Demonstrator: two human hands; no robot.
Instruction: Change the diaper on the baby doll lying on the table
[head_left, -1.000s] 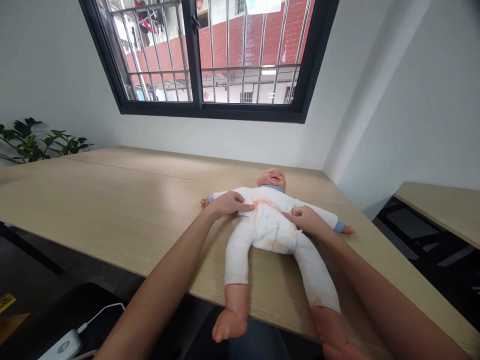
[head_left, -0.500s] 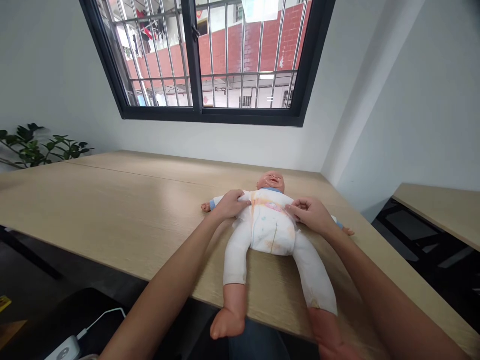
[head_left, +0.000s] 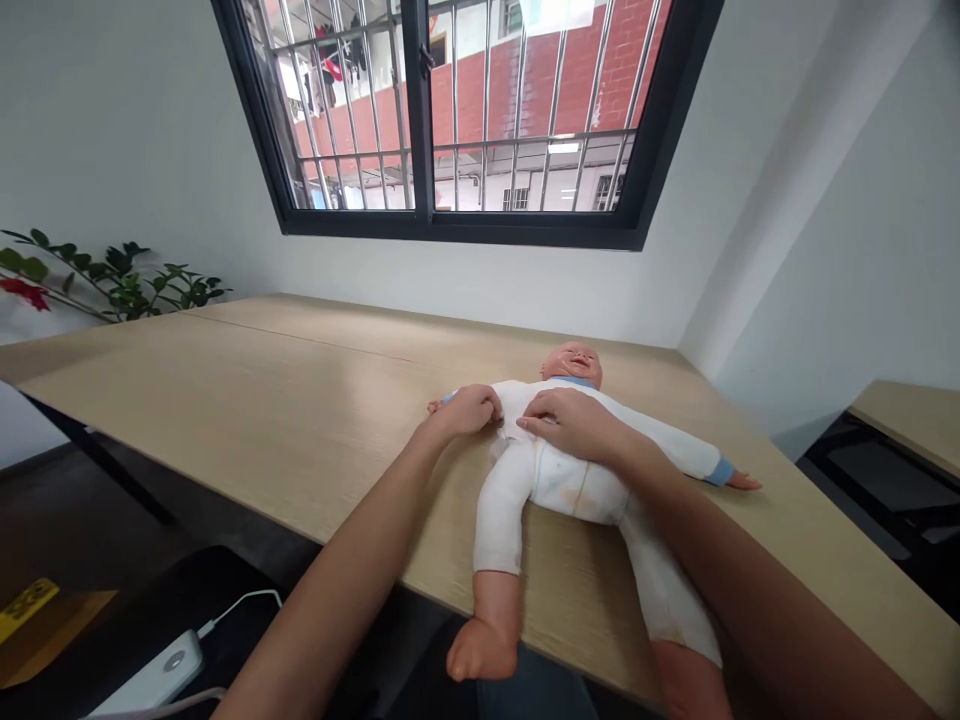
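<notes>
A baby doll in a white romper with blue cuffs lies on its back on the wooden table, head toward the window, bare feet hanging over the near edge. My left hand is curled closed on the romper cloth at the doll's near shoulder. My right hand lies across the doll's chest, fingers together and pinching the cloth toward the left hand. The doll's far arm stretches out to the right on the tabletop.
A barred window fills the wall behind. A leafy plant stands at the far left. A white power strip with a cable lies on the floor at lower left. A second table stands at right.
My right hand has slid left from the doll's side onto its chest, close to my left hand. The left hand has closed tighter at the shoulder. The view has swung slightly left.
</notes>
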